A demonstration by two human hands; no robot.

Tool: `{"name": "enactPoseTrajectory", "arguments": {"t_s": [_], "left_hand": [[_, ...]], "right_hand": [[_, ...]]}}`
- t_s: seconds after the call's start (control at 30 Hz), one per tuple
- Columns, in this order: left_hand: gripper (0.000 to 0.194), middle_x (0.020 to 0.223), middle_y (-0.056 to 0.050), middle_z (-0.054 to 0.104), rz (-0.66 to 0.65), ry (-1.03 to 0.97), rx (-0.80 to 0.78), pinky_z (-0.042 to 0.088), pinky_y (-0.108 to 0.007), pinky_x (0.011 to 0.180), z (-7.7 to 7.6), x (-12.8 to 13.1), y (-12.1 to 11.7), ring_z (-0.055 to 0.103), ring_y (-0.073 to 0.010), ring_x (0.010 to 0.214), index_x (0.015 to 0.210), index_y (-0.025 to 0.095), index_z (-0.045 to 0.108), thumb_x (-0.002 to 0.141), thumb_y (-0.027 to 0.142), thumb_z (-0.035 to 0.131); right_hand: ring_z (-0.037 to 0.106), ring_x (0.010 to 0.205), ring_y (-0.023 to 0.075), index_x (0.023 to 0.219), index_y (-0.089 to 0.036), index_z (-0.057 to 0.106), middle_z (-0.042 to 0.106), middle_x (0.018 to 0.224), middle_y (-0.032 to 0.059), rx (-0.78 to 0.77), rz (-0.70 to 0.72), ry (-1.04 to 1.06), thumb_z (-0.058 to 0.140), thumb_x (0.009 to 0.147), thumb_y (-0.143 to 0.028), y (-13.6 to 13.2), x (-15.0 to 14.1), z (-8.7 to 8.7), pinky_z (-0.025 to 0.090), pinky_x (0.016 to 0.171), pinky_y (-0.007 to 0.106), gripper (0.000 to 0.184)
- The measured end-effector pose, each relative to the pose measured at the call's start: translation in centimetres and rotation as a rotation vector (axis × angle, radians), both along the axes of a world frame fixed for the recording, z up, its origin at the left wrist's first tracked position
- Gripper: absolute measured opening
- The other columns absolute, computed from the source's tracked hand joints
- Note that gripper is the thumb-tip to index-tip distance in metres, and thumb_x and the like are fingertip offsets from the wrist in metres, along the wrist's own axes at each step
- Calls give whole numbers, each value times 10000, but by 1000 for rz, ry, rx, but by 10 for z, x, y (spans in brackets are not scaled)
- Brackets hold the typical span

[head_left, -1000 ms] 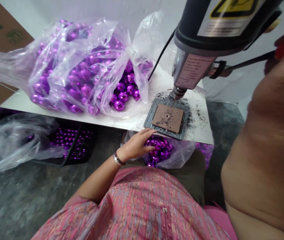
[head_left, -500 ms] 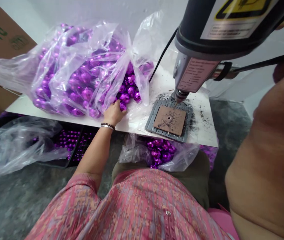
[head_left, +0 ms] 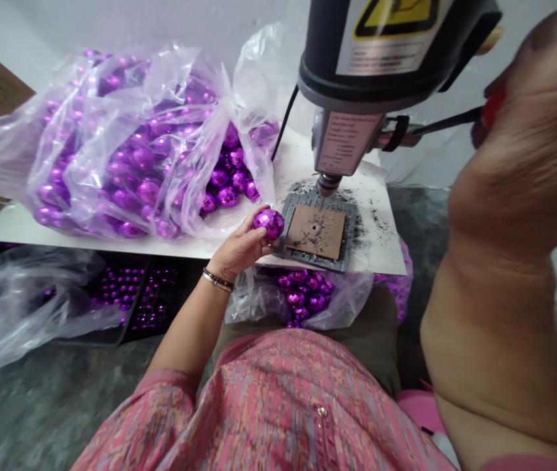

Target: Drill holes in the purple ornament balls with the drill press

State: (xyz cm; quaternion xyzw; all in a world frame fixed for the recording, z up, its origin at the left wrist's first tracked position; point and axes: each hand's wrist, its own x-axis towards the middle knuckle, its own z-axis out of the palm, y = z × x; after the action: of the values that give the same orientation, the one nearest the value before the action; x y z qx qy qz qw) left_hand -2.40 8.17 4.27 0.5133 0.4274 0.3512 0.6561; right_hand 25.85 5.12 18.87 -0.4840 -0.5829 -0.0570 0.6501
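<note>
My left hand [head_left: 239,248] grips a shiny purple faceted ball [head_left: 269,223] just left of the grey drill-press plate [head_left: 318,232], which carries a brown board with a hole. The drill bit [head_left: 328,186] hangs above the plate's far edge. My right arm is raised at the right. My right hand [head_left: 491,111] is up at the machine's black lever [head_left: 445,122], near its red knob; its fingers are hidden. A large clear plastic bag [head_left: 126,137] full of purple balls lies on the white table [head_left: 87,237].
A second bag of purple balls [head_left: 303,294] rests on my lap under the table edge. A black crate [head_left: 126,297] with more balls and loose plastic sit on the floor at the left. Dark drilling dust surrounds the plate.
My left hand went from the lap bag up to the big bag, then came back right holding one purple ball beside the plate. My right arm rose higher.
</note>
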Motion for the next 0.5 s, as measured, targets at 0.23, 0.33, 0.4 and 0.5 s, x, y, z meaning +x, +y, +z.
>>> {"name": "enactPoseTrajectory", "arguments": {"t_s": [0.23,0.33,0.4,0.5], "left_hand": [[808,1251,-90,717,-51,78,98,586,-331,768,2,19,9,709,-190,926,1488,295,565,787,597,829],[705,1167,-89,743,-19,177,204,588,-345,870,3,32,16,707,-204,978,1323,205,621,734,501,869],[629,1119,-78,758,-29,256,252,585,-349,909,4,42,20,716,-206,986,1230,183,640,695,410,882],[576,1141,-76,775,-73,357,298,588,-331,901,7,55,24,727,-199,982,1235,175,664,710,324,848]], "right_hand": [[356,776,-28,734,-137,255,284,768,12,-36,-18,16,363,1021,-425,3,-11,5,322,886,200,421],[375,795,-40,738,-142,237,293,768,10,-106,-51,45,373,1004,-362,-7,-19,14,333,888,173,372],[368,800,-49,756,-139,242,351,803,10,-145,-57,46,352,999,-323,-12,-22,19,352,895,153,325],[358,831,-60,790,-116,389,426,878,7,-167,-32,51,328,996,-313,-16,-23,21,374,903,112,291]]}}
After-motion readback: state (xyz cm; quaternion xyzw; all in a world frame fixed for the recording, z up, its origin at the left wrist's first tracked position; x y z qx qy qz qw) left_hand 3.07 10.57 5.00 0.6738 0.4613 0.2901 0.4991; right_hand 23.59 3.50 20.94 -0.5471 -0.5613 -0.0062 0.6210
